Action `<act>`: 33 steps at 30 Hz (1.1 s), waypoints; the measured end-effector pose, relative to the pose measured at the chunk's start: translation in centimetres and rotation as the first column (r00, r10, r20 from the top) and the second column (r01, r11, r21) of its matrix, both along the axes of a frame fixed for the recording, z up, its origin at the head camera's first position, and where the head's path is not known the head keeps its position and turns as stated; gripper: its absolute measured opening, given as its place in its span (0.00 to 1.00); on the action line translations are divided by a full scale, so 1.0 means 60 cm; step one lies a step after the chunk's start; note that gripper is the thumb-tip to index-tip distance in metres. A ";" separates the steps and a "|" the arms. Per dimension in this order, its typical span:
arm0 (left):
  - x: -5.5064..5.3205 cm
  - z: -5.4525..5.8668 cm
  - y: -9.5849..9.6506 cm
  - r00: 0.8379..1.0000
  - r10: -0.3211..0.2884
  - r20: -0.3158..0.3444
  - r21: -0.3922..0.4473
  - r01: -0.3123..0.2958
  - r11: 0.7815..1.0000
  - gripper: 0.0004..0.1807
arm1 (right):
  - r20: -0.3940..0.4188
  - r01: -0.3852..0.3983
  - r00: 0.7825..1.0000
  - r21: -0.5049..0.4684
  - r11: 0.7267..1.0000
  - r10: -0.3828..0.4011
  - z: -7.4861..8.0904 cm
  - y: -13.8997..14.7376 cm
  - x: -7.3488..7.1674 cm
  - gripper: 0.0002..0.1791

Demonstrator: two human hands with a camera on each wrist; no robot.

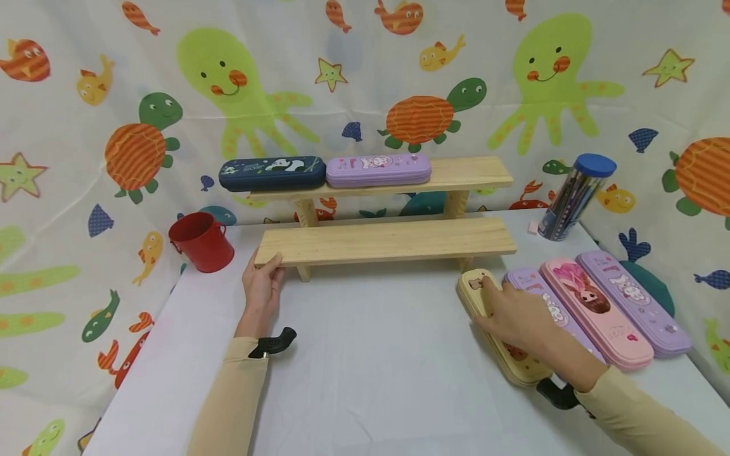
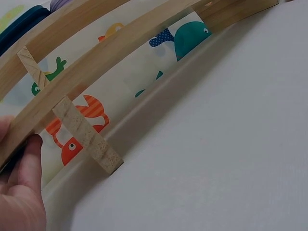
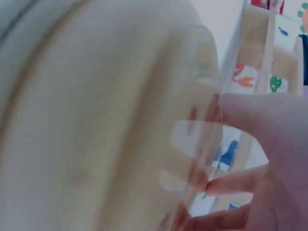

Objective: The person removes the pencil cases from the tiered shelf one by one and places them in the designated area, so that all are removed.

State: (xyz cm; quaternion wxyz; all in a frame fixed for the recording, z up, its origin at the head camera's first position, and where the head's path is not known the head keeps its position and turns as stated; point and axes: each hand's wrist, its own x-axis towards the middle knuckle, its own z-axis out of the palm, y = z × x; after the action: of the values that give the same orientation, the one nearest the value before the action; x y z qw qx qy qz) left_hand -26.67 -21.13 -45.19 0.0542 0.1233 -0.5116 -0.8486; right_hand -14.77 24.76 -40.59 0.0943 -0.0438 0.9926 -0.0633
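Note:
My left hand [image 1: 262,288] grips the left end of the lower board of a two-tier wooden shelf [image 1: 388,242]. In the left wrist view, thumb and fingers lie on either side of that board. Over at the right front, my right hand [image 1: 516,316] holds a yellow pencil case [image 1: 473,288] from above and covers its middle. The right wrist view has the case large and blurred, with thumb and fingers at its edge. Beside it lie a purple pencil case [image 1: 527,278], a pink one [image 1: 599,316] and another purple one [image 1: 644,304].
On the upper board sit a dark blue pencil case [image 1: 272,174] and a purple pencil case [image 1: 379,171]. A red bucket [image 1: 202,244] stands left of the shelf. Right of it are a blue-lidded pen jar [image 1: 573,199] and a small pale block [image 1: 533,227]. Patterned cloth [image 1: 353,57] hangs behind.

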 end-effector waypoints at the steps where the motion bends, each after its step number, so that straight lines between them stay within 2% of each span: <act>1: -0.001 0.000 0.001 1.000 -0.002 -0.002 0.002 0.002 1.000 0.40 | 0.003 0.013 1.000 0.010 1.000 -0.013 0.002 0.001 0.001 0.44; 9: -0.002 -0.001 0.001 1.000 0.002 -0.002 0.002 -0.002 1.000 0.39 | -0.009 0.072 0.997 0.064 0.995 -0.071 0.014 0.005 0.002 0.44; 17: -0.001 0.000 0.000 1.000 0.005 0.010 0.018 -0.006 1.000 0.40 | -0.074 0.020 0.997 0.088 0.996 -0.013 0.016 0.011 -0.005 0.39; 23: -0.001 0.002 -0.002 1.000 0.008 0.015 0.027 -0.008 1.000 0.41 | 0.015 0.008 1.000 0.081 0.997 -0.010 0.032 0.016 -0.026 0.37; 25: -0.001 0.002 -0.003 1.000 0.010 0.015 0.027 -0.011 1.000 0.40 | 0.018 -0.010 1.000 0.084 0.996 0.008 0.040 0.017 -0.033 0.37; 33: -0.004 -0.003 -0.001 1.000 0.010 0.003 0.011 -0.010 1.000 0.40 | -0.122 -0.100 0.987 0.072 0.992 0.108 0.071 0.012 -0.061 0.30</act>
State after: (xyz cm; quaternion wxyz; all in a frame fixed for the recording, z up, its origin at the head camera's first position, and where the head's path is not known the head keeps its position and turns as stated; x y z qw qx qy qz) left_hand -26.88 -21.20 -45.38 0.0572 0.1274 -0.5062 -0.8511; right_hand -18.45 25.46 -36.34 0.0361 -0.0962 0.9944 -0.0230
